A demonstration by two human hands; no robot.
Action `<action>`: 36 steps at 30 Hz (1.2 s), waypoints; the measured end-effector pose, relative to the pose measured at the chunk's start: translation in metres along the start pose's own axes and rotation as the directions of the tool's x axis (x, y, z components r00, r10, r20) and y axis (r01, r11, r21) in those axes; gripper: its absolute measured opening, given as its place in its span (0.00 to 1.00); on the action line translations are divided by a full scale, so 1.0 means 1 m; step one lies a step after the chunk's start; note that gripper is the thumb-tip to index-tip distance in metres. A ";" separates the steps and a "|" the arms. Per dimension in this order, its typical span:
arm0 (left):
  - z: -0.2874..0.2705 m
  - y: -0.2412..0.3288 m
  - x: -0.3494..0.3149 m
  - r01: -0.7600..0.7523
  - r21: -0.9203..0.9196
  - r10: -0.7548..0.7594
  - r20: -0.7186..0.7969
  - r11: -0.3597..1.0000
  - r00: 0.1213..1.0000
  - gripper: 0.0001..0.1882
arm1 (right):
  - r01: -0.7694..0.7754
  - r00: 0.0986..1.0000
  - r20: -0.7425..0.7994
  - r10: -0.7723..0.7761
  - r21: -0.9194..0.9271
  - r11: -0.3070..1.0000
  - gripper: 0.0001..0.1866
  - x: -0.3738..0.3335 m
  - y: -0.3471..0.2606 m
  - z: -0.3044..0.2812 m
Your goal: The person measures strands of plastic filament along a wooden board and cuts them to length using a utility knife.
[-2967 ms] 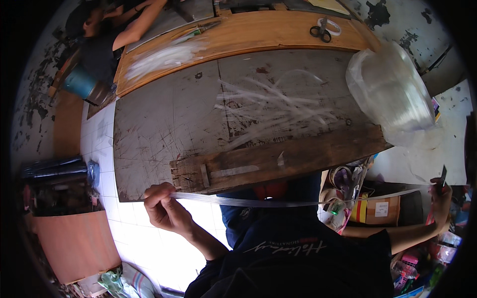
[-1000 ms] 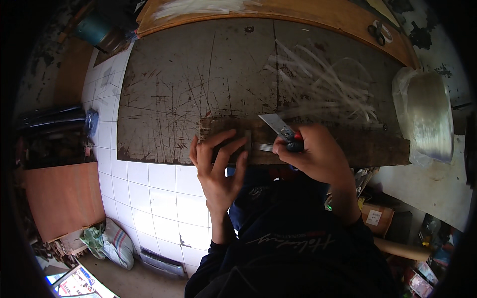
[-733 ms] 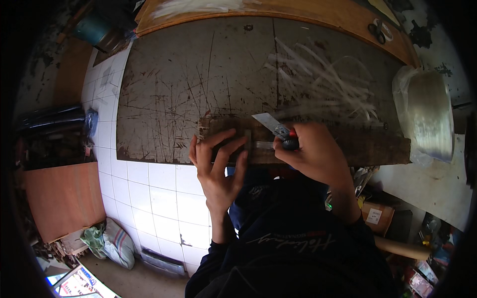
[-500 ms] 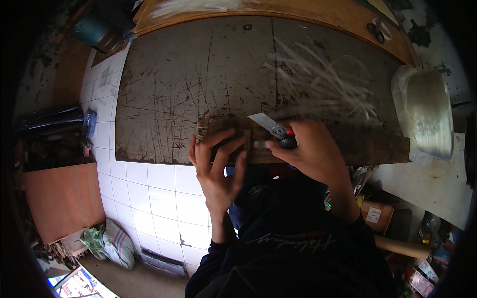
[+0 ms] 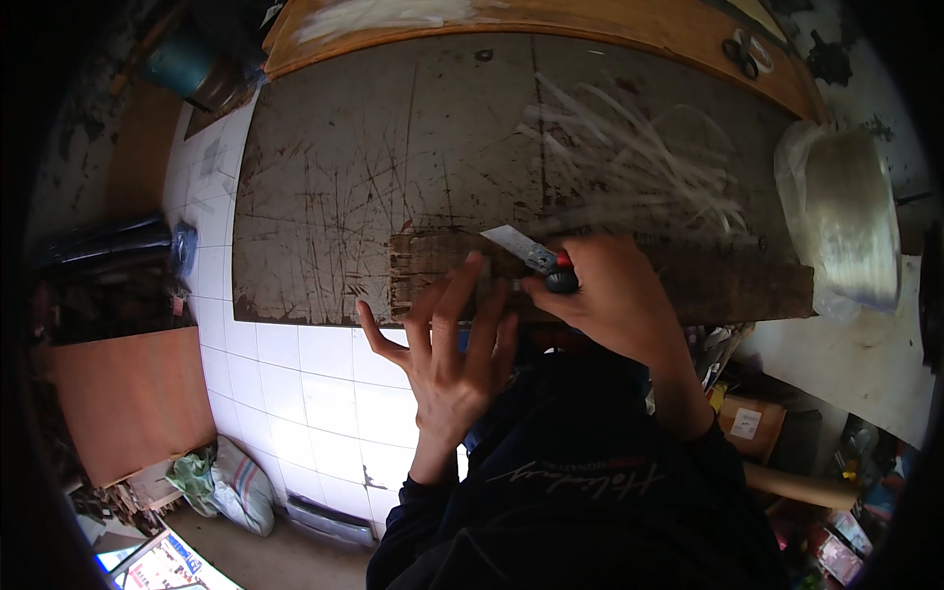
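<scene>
My right hand (image 5: pixel 619 300) is closed around a utility knife (image 5: pixel 531 256) with a red and black handle. Its broad metal blade points up and to the left, above a dark worn wooden plank (image 5: pixel 728 285) along the table's near edge. My left hand (image 5: pixel 454 359) lies at the plank's left part with fingers spread, the fingertips on or just over the wood. Between the two hands is a small pale piece (image 5: pixel 483 275) on the plank, partly hidden by the fingers. Whether the left fingertips press on it I cannot tell.
Loose clear plastic strips (image 5: pixel 639 147) lie across the scratched table (image 5: pixel 324 147). A wrapped roll of clear strip (image 5: pixel 851 226) stands at the right. Black-handled scissors (image 5: pixel 739 57) rest on the wooden board (image 5: pixel 649 31) at the back. A cardboard box (image 5: pixel 749 423) sits below right.
My left hand has shifted down and a little right, its fingers spreading wider. The right hand with the knife has moved slightly left.
</scene>
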State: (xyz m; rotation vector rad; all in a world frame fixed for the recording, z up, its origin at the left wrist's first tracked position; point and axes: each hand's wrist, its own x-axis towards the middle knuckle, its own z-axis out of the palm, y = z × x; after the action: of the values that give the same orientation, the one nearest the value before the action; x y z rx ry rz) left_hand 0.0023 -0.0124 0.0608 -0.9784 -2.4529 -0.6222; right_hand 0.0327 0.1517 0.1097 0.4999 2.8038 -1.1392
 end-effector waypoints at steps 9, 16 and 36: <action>-0.005 0.005 0.005 -0.064 0.170 0.054 0.063 0.983 0.997 0.08 | 0.000 1.000 0.026 0.001 -0.035 0.999 0.17 -0.015 0.013 -0.019; -0.005 0.008 0.008 -0.100 0.198 0.088 0.070 0.975 0.994 0.06 | -0.093 0.968 -0.246 0.051 -0.162 0.982 0.24 -0.075 0.074 -0.082; -0.003 0.014 0.009 -0.133 0.370 0.122 0.053 0.919 0.991 0.03 | -0.368 0.861 -0.277 0.428 0.244 0.897 0.08 -0.141 0.180 -0.161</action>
State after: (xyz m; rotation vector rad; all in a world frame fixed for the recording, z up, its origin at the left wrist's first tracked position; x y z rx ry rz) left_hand 0.0078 -0.0002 0.0716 -0.9817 -2.3850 -0.0876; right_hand 0.2326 0.3457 0.1323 1.3318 2.6500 -1.3185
